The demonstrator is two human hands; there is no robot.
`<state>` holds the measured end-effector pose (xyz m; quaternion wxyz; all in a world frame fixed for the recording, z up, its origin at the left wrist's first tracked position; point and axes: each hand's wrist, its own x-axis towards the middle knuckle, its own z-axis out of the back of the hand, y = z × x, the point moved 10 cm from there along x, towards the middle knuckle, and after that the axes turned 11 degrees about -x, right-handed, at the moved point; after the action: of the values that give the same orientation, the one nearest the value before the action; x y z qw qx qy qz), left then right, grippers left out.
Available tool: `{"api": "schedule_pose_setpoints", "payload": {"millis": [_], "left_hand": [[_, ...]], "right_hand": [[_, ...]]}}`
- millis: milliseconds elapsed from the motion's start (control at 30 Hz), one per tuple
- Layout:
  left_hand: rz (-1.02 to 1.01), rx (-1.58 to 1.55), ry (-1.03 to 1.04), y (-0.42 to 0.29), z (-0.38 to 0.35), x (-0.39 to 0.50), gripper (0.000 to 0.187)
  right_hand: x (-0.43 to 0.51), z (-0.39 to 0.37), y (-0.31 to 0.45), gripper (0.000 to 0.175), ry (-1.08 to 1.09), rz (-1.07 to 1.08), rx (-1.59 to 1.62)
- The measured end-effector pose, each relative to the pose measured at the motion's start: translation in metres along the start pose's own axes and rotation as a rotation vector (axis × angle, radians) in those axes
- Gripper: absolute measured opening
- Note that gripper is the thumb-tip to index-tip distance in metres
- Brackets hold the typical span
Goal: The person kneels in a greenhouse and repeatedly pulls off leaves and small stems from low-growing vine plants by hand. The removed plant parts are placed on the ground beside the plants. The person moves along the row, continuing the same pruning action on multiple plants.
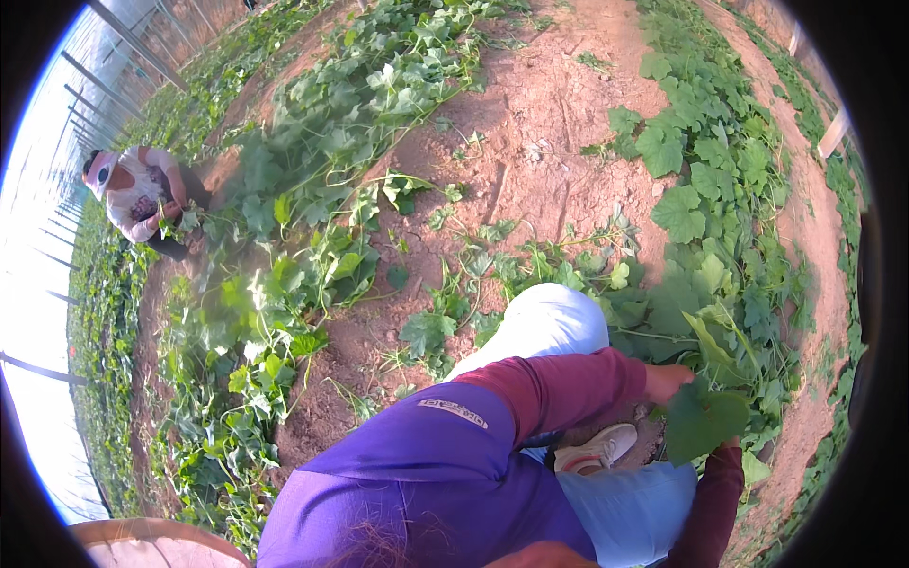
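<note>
My left hand (669, 383), in a maroon sleeve, reaches into the vines on the right, beside a broad green leaf (703, 424). Its fingers look bent, but the leaves hide what they touch. Below that leaf only a small part of my right hand (731, 442) shows; the leaf covers its fingers. Lobed leaves and thin stems of a trailing vine (717, 348) surround both hands. My knees in light blue jeans (625, 504) are bent, with a pale shoe (600, 449) between them, close to the vine row.
Leafy vine rows (341, 128) run over reddish soil (525, 142). At the left a person (138, 188) with a visor crouches among vines. Slanting poles (138, 46) stand along a bright translucent cover. A pale post (833, 133) rises at the right; a round brimmed object (163, 543) lies lower left.
</note>
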<state>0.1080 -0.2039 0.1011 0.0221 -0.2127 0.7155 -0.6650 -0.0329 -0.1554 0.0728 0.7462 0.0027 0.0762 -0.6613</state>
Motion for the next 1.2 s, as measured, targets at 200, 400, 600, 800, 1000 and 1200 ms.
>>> {"api": "schedule_pose_setpoints", "payload": {"millis": [200, 400, 600, 800, 1000, 1200], "left_hand": [[0.170, -0.185, -0.015, -0.020, 0.009, -0.016, 0.032], [0.229, -0.319, -0.051, -0.022, -0.001, -0.014, 0.029], [0.238, -0.401, -0.106, -0.007, -0.002, -0.024, 0.022], [0.271, -0.421, 0.005, -0.006, -0.007, -0.028, 0.028], [0.312, -0.323, -0.053, -0.012, -0.004, -0.030, 0.027], [0.119, 0.444, -0.389, -0.080, 0.045, -0.042, 0.020]], "right_hand": [[0.001, 0.110, 0.036, 0.018, -0.256, 0.022, 0.090], [-0.048, 0.168, -0.018, 0.022, -0.562, -0.640, 0.854], [-0.054, 0.210, 0.036, 0.023, -0.677, -0.588, 1.066], [-0.035, 0.182, 0.059, 0.031, -0.387, -0.373, 1.188], [-0.035, 0.188, 0.052, 0.016, -0.525, -0.353, 1.031], [-0.039, 0.208, 0.064, 0.017, -0.484, -0.297, 0.790]]}}
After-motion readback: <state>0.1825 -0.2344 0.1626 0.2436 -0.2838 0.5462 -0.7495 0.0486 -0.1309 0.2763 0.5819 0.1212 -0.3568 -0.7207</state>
